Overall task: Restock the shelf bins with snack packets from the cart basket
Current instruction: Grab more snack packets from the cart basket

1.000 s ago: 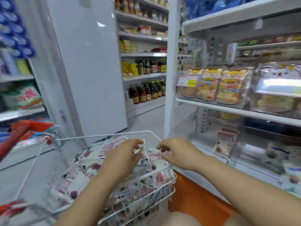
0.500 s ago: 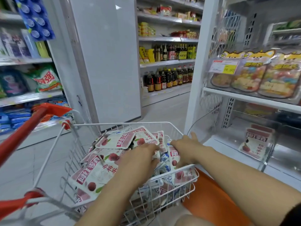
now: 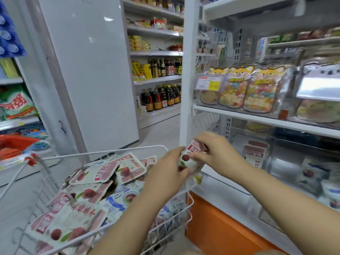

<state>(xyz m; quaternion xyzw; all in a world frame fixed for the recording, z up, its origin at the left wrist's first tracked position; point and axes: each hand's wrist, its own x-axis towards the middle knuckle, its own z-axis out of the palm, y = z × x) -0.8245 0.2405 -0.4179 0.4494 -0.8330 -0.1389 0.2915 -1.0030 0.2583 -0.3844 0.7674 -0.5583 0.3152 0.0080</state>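
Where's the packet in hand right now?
In the head view, the packet is held between the left hand and right hand, over the cart basket's right rim, short of the lower shelf bin.

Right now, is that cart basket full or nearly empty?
Full: snack packets heap to the wire rim of the cart basket. The left hand and right hand hold one packet at its right rim.

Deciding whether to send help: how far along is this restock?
Done: a few red-and-white packets stand in the clear lower bin. In hand: left hand and right hand both grip a packet bunch over the right rim of the cart basket. Left: a packet heap fills it, so most remains.
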